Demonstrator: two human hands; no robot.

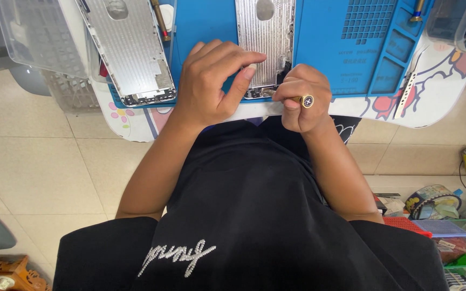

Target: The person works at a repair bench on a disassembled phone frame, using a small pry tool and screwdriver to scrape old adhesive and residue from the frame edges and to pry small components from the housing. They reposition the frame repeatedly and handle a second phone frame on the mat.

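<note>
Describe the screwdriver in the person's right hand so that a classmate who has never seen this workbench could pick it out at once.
Start at the blue work mat on the table. At its near edge, the right hand pinches a slim gold screwdriver against the silver phone shell. Unlike the tools lying loose along the mat's far edge, its black end cap bears a white cross.

Beige tiled floor point(39, 161) — small patterned table point(438, 97), bright even light.
</note>
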